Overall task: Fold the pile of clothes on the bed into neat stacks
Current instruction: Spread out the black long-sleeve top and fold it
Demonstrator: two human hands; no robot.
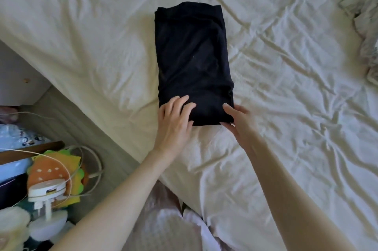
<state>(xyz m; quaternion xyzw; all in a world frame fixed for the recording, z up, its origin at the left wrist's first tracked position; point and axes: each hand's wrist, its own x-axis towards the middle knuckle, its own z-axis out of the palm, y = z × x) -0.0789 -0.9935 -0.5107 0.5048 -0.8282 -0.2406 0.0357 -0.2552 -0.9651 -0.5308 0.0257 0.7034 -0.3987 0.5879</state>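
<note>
Both forearms bare, no sleeves/jewelry seen; pale pink fuzzy garment [163, 226] on lower body.

A folded garment [194, 62] lies on the bed [286, 107], near its middle. The left hand [176, 120] rests on the garment's near left corner; the right hand [238, 120] touches its near right corner. Crumpled bedding [366, 32] lies far right. Left of the bed, on the floor, sits clutter [41, 179].

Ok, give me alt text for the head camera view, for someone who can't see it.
Both hands touch the near end of a folded black garment on a wrinkled cream bedsheet: left hand flat on top, right hand at its corner.
</note>
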